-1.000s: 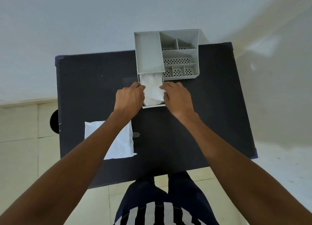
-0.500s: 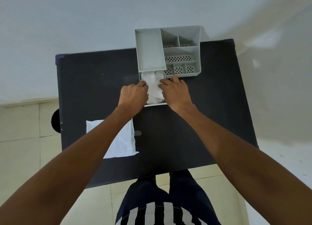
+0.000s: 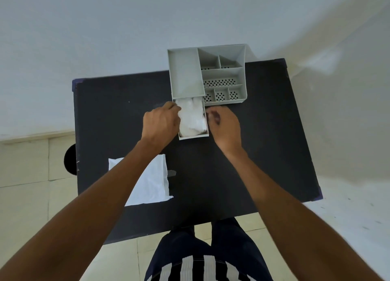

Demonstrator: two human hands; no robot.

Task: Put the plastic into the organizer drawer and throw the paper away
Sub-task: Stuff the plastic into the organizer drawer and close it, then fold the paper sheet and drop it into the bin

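A grey organizer [image 3: 185, 74] stands at the far edge of the black table [image 3: 263, 143]. Its drawer [image 3: 194, 135] is pulled out toward me and holds crumpled white plastic [image 3: 193, 118]. My left hand [image 3: 161, 122] rests against the drawer's left side, fingers touching the plastic's left edge. Just right of the drawer, my right hand [image 3: 224, 122] hovers with its fingers curled and nothing visible in them. A flat white paper [image 3: 154, 181] lies on the table near left, partly hidden under my left forearm.
The organizer's right half has several small perforated compartments [image 3: 220, 82]. A round black object [image 3: 70, 160] shows past the table's left edge. A pale wall rises behind the table, tiled floor lies below, and my legs stand at the near edge.
My right hand has drawn back from the plastic to the drawer's right side. The left hand stays at the drawer's left edge. The plastic now shows more fully in the drawer.
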